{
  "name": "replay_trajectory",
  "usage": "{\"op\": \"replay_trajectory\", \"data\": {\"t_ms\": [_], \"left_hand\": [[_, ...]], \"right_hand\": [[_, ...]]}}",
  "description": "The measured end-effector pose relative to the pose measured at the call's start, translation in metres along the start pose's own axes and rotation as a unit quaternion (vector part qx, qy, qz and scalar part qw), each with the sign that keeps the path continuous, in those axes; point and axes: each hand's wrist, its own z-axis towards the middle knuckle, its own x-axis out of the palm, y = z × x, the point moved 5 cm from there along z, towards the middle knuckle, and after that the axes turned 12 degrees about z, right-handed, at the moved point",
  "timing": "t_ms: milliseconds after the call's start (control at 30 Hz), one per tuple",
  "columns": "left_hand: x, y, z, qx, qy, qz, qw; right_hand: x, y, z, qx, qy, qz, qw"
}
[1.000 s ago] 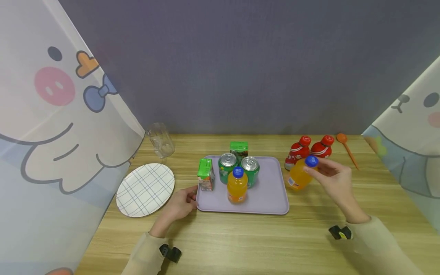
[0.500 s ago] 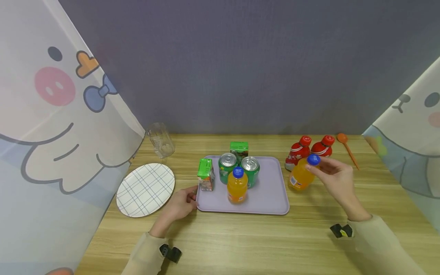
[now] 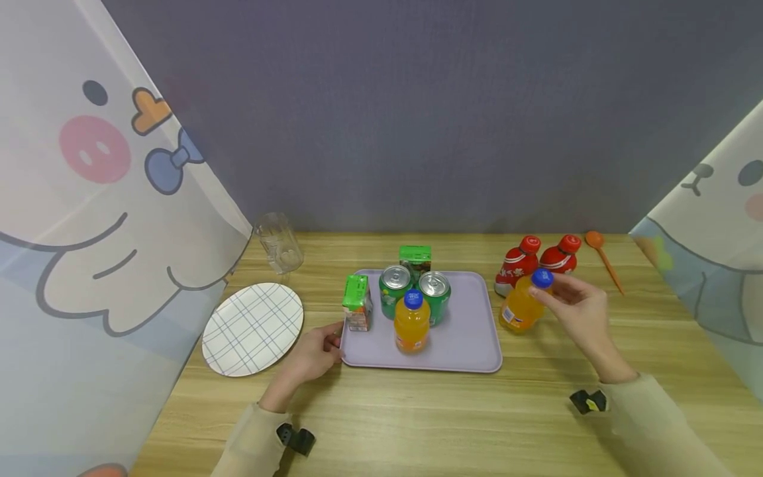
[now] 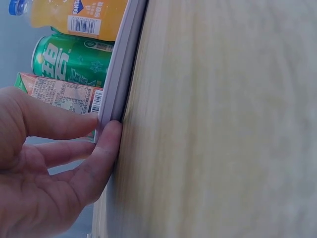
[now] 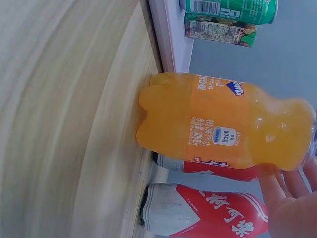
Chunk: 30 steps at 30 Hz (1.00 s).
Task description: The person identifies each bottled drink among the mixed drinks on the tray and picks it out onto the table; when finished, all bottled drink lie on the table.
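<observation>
My right hand (image 3: 553,293) grips a blue-capped orange soda bottle (image 3: 518,308) by its cap and neck. The bottle (image 5: 223,124) leans to the right, its base down at the tabletop just right of the lilac tray (image 3: 467,334). My left hand (image 3: 322,348) pinches the tray's front left corner, thumb on top and fingers (image 4: 106,148) under the rim (image 4: 121,74). On the tray stand a second orange bottle (image 3: 411,322), two green cans (image 3: 395,286) (image 3: 434,291) and two green-topped cartons (image 3: 357,303) (image 3: 414,257).
Two red bottles (image 3: 515,268) (image 3: 558,258) stand just behind the held bottle, with an orange spoon (image 3: 602,255) to their right. A checked plate (image 3: 252,328) and a clear glass (image 3: 277,243) sit left of the tray. Printed curtains flank the wooden table (image 3: 429,417).
The right hand and its orange bottle have shifted very slightly to the right. The left hand and the tray have stayed put.
</observation>
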Motion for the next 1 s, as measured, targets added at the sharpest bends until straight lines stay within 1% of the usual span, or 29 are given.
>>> {"op": "replay_trajectory", "data": {"t_ms": [200,400,633,767,867,933,1000], "left_hand": [[0.001,0.000,0.001,0.000,0.000,0.000,1.0000],[0.000,0.000,0.000,0.002,-0.001,0.005,1.0000],[-0.001,0.000,0.000,0.004,-0.002,0.003,1.0000],[-0.001,-0.001,0.001,0.005,0.000,0.000,1.0000],[-0.001,-0.001,0.001,0.005,0.001,0.000,1.0000],[-0.001,-0.001,0.001,0.005,0.001,0.001,1.0000],[-0.001,-0.001,0.001,0.006,0.001,0.000,1.0000]], "right_hand": [[0.002,0.005,-0.001,-0.004,0.012,0.015,1.000],[0.002,0.011,-0.001,-0.007,0.021,0.009,1.000],[-0.002,0.024,0.000,-0.011,0.024,0.012,1.000],[-0.003,0.033,0.001,-0.023,0.020,0.053,0.998],[-0.004,0.042,0.002,-0.033,0.014,0.092,0.995],[-0.004,0.047,0.003,-0.039,0.010,0.087,0.995],[-0.003,0.052,0.004,-0.041,0.010,0.101,0.994]]}}
